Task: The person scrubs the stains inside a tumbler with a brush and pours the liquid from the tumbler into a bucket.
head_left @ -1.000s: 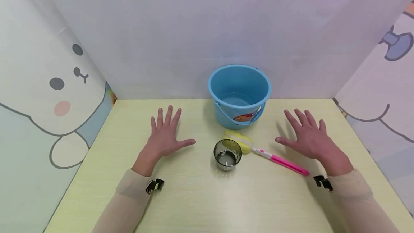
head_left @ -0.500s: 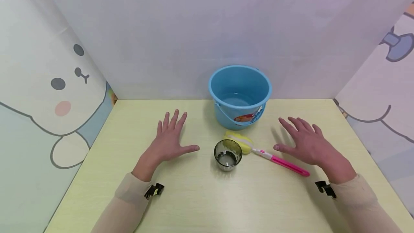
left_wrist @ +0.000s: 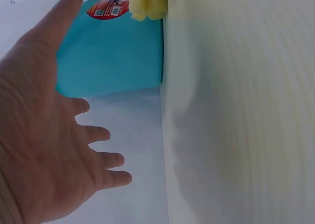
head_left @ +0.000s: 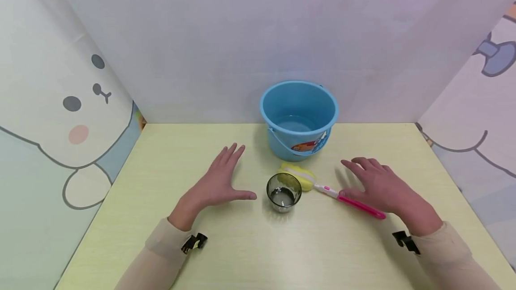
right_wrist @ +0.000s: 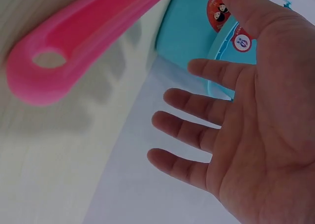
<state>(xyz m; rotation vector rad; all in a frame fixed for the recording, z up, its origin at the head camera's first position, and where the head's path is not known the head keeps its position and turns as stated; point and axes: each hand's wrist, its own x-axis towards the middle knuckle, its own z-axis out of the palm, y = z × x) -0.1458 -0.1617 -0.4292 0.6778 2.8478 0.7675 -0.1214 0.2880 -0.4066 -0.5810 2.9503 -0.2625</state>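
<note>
A small dark-tinted glass cup (head_left: pixel 283 200) stands upright on the table, in front of a sponge brush. The brush has a yellow sponge head (head_left: pixel 308 185) partly behind the cup and a pink-and-white handle (head_left: pixel 363 208) slanting to the right. My left hand (head_left: pixel 217 185) hovers left of the cup, fingers extended and thumb pointing at it, holding nothing. Above the brush handle, my right hand (head_left: pixel 379 188) is held with fingers slightly bent and nothing in its grasp. The right wrist view shows its palm beside the handle's holed end (right_wrist: pixel 44 81).
A blue bucket (head_left: pixel 278 140) with a lowered handle stands at the table's back, against a pale wall (head_left: pixel 201 48). Some clear liquid shows at its bottom. Side panels with cartoon animals (head_left: pixel 44 102) flank the pale wooden table (head_left: pixel 242 254).
My left hand has shifted right, closer to the cup. The right hand has lowered toward the brush handle, its fingers bending more. The cup, brush and bucket stay in place.
</note>
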